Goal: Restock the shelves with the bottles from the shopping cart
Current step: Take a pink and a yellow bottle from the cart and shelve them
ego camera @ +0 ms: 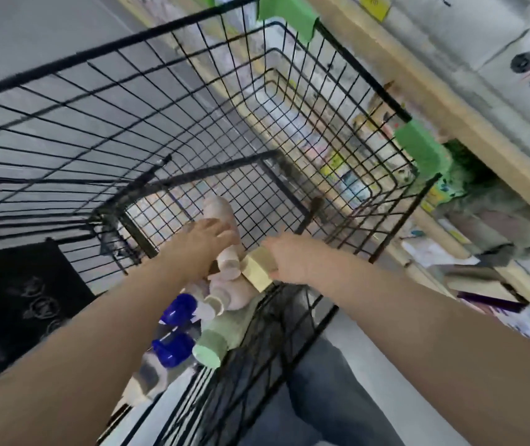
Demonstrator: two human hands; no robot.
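Deep inside a black wire-mesh shopping cart, two bare hands are seen among a cluster of plastic bottles lying at the near end of its basket. The left hand is laid over a pale pink bottle, fingers spread across it rather than clearly wrapped round it. The right hand is closed on the square beige cap of another bottle. Just below, two clear bottles with blue caps and a pale green round-capped bottle are left untouched. The wooden-edged store shelves stand to the right of the cart, close beside it.

For a clean lift, the capped bottle would best be gripped by its body rather than the cap alone, and drawn straight up so that the neighbours are not dragged against the wire.

Much is blurred. The body of the beige-capped bottle is hidden behind the hand and other bottles, the left fingertips cannot be made out, and the goods on the shelves cannot be read.
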